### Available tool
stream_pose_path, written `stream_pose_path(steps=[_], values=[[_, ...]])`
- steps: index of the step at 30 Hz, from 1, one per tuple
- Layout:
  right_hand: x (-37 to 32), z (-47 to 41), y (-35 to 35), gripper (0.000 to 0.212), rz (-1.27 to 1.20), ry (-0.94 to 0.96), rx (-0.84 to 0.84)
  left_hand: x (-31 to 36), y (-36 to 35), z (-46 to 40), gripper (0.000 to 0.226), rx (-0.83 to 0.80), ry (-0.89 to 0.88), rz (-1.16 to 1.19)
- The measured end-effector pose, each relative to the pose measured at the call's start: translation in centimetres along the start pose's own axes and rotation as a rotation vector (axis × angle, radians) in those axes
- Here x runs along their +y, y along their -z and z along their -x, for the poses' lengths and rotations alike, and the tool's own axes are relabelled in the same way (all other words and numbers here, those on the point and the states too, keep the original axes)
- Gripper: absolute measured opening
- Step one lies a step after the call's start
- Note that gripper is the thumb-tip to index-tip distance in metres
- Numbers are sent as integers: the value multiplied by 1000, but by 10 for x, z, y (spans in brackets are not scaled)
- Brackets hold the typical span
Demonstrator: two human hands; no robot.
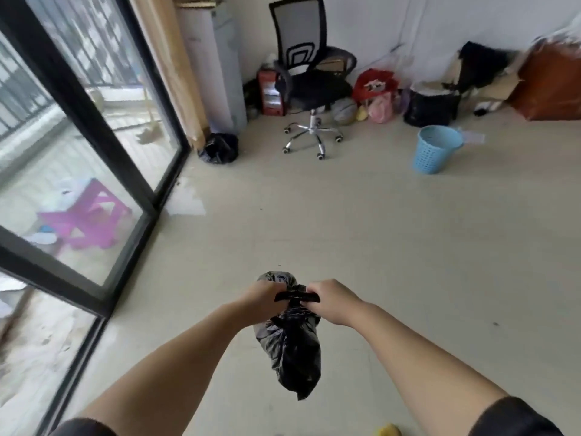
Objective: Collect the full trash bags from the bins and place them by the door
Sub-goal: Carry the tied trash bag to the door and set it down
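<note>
A small black trash bag (290, 344) hangs in the air in front of me, held at its gathered neck. My left hand (260, 302) grips the neck from the left and my right hand (333, 302) grips it from the right, a black strip of the bag stretched between them. Another tied black trash bag (218, 148) lies on the floor beside the sliding glass door (103, 152) at the far left. A light blue bin (437, 149) stands on the floor at the right, its inside hidden from here.
A black office chair (309, 80) stands at the back wall by a white cabinet (217, 67). Bags, boxes and a black lined bin (430, 105) crowd the back right corner. A pink stool (91, 215) sits outside the glass. Bare floor lies ahead.
</note>
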State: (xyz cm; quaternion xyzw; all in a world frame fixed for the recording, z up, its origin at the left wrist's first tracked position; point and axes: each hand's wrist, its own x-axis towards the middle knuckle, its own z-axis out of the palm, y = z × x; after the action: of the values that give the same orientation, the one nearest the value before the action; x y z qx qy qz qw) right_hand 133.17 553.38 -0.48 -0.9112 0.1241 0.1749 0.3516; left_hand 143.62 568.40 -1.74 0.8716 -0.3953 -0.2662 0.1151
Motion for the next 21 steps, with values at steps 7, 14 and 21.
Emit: stream_pose_path(steps=[7, 14, 21], values=[[177, 97, 101, 33, -79, -248, 189, 209, -41, -120, 21, -174, -283, -126], [316, 202, 182, 23, -96, -484, 370, 407, -77, -205, 11, -324, -578, -214], [430, 256, 249, 26, -87, -670, 489, 555, -108, -291, 14, -437, -771, -309]])
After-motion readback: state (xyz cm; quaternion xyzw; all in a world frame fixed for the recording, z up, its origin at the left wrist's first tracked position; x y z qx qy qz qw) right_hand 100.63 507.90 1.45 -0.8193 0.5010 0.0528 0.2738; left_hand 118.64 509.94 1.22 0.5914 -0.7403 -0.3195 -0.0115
